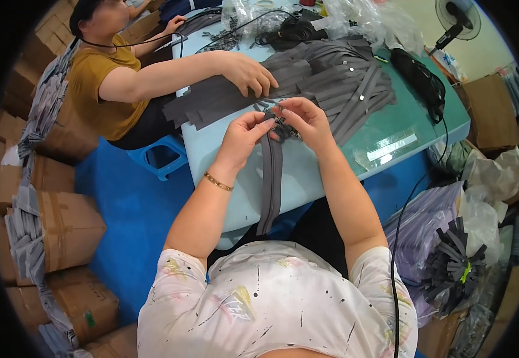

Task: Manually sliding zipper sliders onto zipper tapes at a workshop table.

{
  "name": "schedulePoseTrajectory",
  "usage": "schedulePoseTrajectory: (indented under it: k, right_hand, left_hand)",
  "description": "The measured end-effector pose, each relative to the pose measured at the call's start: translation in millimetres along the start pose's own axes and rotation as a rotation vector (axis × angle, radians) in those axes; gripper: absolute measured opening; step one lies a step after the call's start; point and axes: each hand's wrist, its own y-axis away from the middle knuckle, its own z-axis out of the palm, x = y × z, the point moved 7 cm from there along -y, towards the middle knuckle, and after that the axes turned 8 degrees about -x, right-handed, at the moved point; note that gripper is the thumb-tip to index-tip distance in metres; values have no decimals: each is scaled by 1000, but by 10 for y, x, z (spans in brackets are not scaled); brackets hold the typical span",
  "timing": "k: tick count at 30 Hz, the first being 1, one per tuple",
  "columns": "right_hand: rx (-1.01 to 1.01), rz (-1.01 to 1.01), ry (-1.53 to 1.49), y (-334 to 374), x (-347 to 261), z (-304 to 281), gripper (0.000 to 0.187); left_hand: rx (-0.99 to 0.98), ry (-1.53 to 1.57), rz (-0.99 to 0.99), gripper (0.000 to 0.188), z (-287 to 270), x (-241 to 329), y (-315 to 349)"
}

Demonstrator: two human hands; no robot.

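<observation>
Left hand [239,137] pinches a strip [272,179] pointing to six o'clock; right hand [311,124] pinches something hidden. A flat strip should help.

You had 1 dark grey zipper-like strip [272,173] under work, long, narrow and flat, with darker lines running lengthwise. Its upper end was gripped in the fingers of your left hand [241,136]; below that it ran almost straight toward you over the table [226,194], its squared lower end reaching the near edge. A cluster of small, dark, metallic-looking pieces [281,130] sat beside the upper end; individual shapes and exact contact could not be determined.
</observation>
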Motion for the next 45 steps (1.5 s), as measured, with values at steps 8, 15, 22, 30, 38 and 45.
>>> schedulePoseTrajectory:
  k: [8, 15, 22, 30, 38, 45]
  right_hand:
    - [-49, -7, 202, -31, 87, -58, 19]
    - [-105, -186, 606, -47, -86, 69, 16]
    - [12, 2, 318, -19, 28, -5, 16]
    - [-55, -75, 576, -36, -101, 40, 11]
    - [-78, -167, 674, -45, -132, 70, 12]
    - [199, -207, 812, 0, -186, -30, 28]
  left_hand:
    - [29, -58, 6, 16, -37, 22, -54]
    - [71, -105, 88, 15, -80, 39, -48]
    - [70, -85, 80, 14, -78, 53, -25]
    - [61, -140, 41, 13, -92, 31, -34]
    - [36, -54, -78, 15, -64, -50, -38]
    - [80, 321, 70, 13, -145, -33, -70]
